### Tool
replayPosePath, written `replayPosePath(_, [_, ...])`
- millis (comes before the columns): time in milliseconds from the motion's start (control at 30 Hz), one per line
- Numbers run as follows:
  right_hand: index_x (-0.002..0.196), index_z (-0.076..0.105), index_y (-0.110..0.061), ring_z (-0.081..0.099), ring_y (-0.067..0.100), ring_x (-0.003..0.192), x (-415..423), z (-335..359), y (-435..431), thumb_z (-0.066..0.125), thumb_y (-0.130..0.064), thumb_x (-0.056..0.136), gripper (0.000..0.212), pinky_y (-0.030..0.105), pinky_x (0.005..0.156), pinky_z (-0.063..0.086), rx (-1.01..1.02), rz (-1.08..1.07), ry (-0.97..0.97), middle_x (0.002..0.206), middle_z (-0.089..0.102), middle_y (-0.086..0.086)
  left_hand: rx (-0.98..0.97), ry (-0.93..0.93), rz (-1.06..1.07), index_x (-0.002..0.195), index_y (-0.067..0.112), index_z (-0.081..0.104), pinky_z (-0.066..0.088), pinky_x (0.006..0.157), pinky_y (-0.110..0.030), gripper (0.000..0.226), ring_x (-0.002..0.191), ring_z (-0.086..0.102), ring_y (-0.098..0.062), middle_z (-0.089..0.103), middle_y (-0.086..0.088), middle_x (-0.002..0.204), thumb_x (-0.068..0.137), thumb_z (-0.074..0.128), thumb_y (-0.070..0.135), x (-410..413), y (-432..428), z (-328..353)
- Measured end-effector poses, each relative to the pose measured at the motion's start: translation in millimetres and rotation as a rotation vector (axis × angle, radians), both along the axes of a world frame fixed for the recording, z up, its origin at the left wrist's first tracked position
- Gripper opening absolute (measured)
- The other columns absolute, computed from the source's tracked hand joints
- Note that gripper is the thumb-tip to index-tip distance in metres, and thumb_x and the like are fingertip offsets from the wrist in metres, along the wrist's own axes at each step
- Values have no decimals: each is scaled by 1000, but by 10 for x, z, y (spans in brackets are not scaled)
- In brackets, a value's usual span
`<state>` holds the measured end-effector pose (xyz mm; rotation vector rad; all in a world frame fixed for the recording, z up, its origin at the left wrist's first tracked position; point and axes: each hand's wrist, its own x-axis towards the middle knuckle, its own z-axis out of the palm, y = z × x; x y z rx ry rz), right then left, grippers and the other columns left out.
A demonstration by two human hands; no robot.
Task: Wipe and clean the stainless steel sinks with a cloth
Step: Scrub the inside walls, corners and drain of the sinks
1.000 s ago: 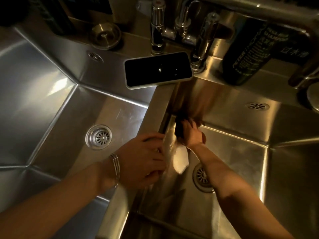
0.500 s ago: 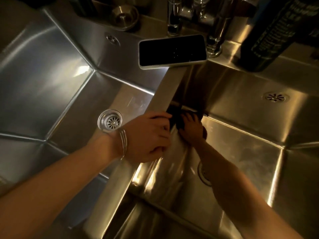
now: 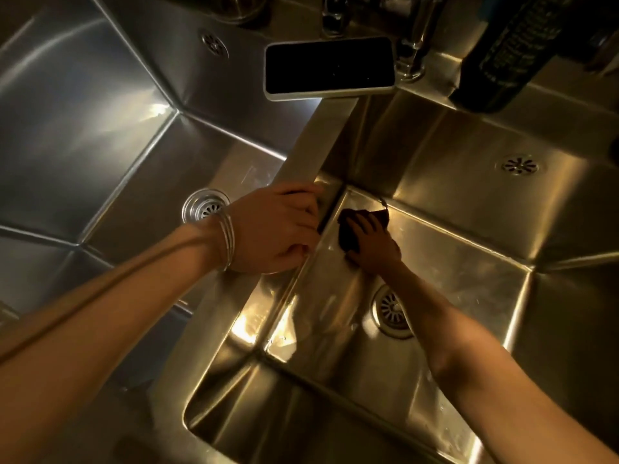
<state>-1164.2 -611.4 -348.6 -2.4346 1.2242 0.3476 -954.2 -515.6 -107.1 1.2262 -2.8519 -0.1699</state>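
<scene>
Two stainless steel sinks lie side by side, the left sink [image 3: 110,135] and the right sink [image 3: 475,289], parted by a narrow steel divider [image 3: 315,149]. My right hand [image 3: 371,242] is down in the right sink, pressing a dark cloth [image 3: 348,232] flat on the floor of the basin near its far left corner. My left hand [image 3: 278,229], with thin bangles at the wrist, rests curled over the divider, gripping its edge.
A phone [image 3: 330,67] lies screen up on the ledge at the divider's far end. Tap fittings [image 3: 412,38] and a dark bottle [image 3: 505,51] stand behind it. Each basin has a round drain: left drain [image 3: 205,205], right drain [image 3: 392,309].
My right hand has slid the cloth off the divider wall onto the basin floor, a little to the right. My left hand stays on the divider. The view has tilted down.
</scene>
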Motion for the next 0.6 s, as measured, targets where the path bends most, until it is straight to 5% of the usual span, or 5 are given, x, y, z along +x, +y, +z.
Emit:
replayPosePath(133, [150, 16, -26, 10, 31, 143, -147, 24, -16, 50, -46, 89, 73, 49, 117, 9, -105, 52, 116, 157, 13, 3, -3, 78, 142, 75, 15, 72, 31, 106, -40, 26, 91, 65, -24, 71, -2, 81, 78, 47, 21, -33, 331, -10])
replayPosePath(267, [150, 19, -20, 10, 30, 144, 113, 33, 44, 52, -31, 93, 67, 48, 116, 20, 16, -75, 2, 156, 16, 3, -26, 201, 330, 75, 15, 74, 29, 111, -39, 23, 96, 65, -21, 72, 0, 82, 75, 51, 19, -163, 799, -84])
replayPosePath(400, [149, 22, -18, 13, 28, 144, 285, -29, 317, 47, -26, 94, 60, 46, 114, 22, -2, 76, -31, 155, 21, 4, -8, 236, 385, 71, 18, 71, 21, 116, -31, 21, 88, 67, -18, 70, 5, 78, 77, 51, 18, -183, 840, -104])
replayPosePath(533, [142, 40, -14, 32, 33, 136, 86, -15, 714, 47, -8, 91, 52, 45, 102, 37, 109, 231, -192, 147, 38, 11, 5, 344, 411, 62, 15, 68, 26, 114, -31, 21, 79, 66, -19, 67, 2, 69, 77, 54, 14, -155, 814, -88])
replayPosePath(600, [140, 43, -14, 37, 31, 133, -19, 32, 797, 52, -7, 89, 52, 41, 104, 35, 171, 103, -275, 143, 43, 10, 9, 344, 402, 60, 16, 67, 26, 114, -31, 21, 77, 66, -16, 66, 3, 66, 76, 53, 13, -161, 804, -81])
